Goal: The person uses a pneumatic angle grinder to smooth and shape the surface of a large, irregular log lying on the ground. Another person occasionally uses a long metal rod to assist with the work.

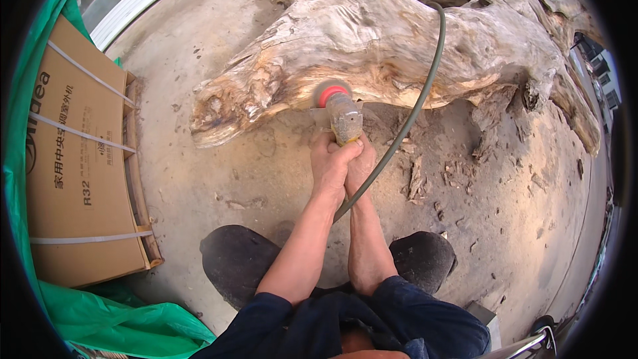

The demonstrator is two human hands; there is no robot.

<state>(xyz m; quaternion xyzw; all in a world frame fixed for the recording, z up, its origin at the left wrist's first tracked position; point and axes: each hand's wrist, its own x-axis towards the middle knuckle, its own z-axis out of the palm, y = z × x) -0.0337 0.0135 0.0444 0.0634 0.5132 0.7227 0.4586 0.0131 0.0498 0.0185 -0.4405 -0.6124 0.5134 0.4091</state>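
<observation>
My left hand (pixel 330 165) and my right hand (pixel 361 165) are both closed, close together, round the rear of a hand-held grinder (pixel 345 118). Its body is dusty and greyish, with a yellow part by my fingers and a round red head. The blurred disc at the far end meets the lower, near side of a big weathered driftwood log (pixel 372 33), where the wood looks paler and orange-brown. A dark green hose or cable (pixel 420 101) arcs from behind my forearms up over the log. Parts of my fingers and the grip are hidden.
At left stands a large strapped cardboard box (pixel 80 153) on a wooden pallet (pixel 137 179), with a green tarp (pixel 133 326) around it. Bark pieces (pixel 417 179) and wood scraps litter the concrete floor (pixel 518 226). A metal tube (pixel 531 344) shows at lower right.
</observation>
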